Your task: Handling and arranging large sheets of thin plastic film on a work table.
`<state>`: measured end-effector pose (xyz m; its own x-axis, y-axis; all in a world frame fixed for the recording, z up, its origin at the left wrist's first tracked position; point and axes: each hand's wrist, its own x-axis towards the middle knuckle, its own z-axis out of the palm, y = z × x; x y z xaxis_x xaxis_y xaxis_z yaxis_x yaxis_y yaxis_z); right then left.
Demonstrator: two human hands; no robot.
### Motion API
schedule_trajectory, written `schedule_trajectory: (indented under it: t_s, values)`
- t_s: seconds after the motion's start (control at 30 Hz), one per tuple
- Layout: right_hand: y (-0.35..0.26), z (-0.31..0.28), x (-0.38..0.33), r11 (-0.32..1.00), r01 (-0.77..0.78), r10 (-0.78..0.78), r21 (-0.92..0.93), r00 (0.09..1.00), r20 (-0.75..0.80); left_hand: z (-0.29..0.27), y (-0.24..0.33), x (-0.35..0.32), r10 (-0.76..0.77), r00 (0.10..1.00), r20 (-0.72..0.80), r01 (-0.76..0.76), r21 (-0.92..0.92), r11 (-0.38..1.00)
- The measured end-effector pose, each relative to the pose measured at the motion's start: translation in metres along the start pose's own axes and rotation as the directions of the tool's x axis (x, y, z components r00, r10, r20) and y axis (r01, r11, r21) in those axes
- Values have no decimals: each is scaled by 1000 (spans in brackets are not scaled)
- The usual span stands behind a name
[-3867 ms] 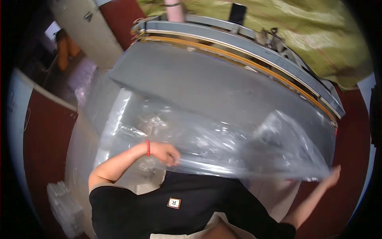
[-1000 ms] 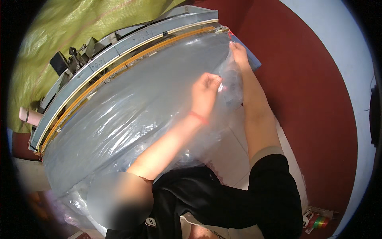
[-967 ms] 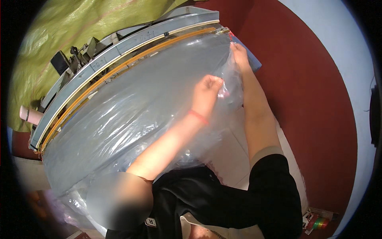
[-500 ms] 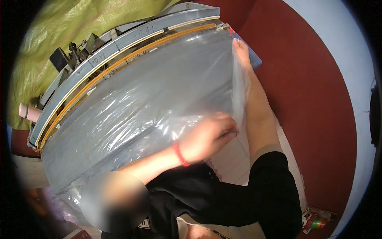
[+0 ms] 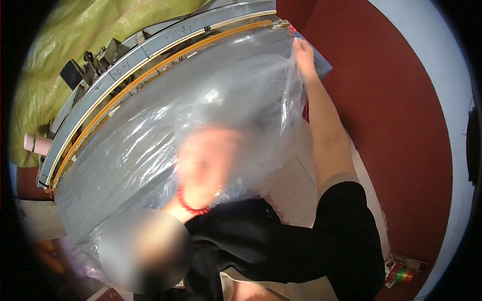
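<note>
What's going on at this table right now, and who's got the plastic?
A person in a black top is handling a big clear plastic sheet draped over a grey table. The right hand pinches the sheet's far corner near the table's end. The left hand, with a red wristband, is blurred with motion, under or against the plastic near the body. The sheet is bunched and wrinkled there.

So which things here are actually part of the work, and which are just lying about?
In use:
- clear plastic sheet, spread over the grey table
- right hand, gripping the sheet's far corner
- left hand, motion-blurred, at the sheet near the body

Lying about:
- olive-green tarp behind the table
- tape rolls on the red floor
</note>
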<state>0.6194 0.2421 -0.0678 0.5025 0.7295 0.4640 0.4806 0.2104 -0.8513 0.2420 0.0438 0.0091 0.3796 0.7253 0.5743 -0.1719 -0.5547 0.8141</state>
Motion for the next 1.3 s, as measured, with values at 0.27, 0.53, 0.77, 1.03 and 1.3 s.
schedule_trajectory:
  t_s: [0.27, 0.53, 0.77, 1.03, 1.3]
  values:
    - [7, 15, 0, 996, 53, -51, -71, 998, 29, 114, -124, 25, -615, 574, 541, 802, -220, 556]
    - [23, -1, 11, 996, -22, 12, 88, 993, 120, 61, -23, 15, 189, 482, 855, 403, -408, 819]
    - [50, -3, 32, 981, 105, -108, -161, 994, -10, 103, -61, 0, -614, 741, 273, 616, 88, 783]
    - [23, 12, 7, 999, -45, 46, -15, 997, 56, 83, -59, 18, -571, 755, 324, 639, -562, 525]
    - [27, 6, 9, 996, -70, 69, -50, 997, -16, 27, -6, 52, -346, 895, -281, 373, 49, 926]
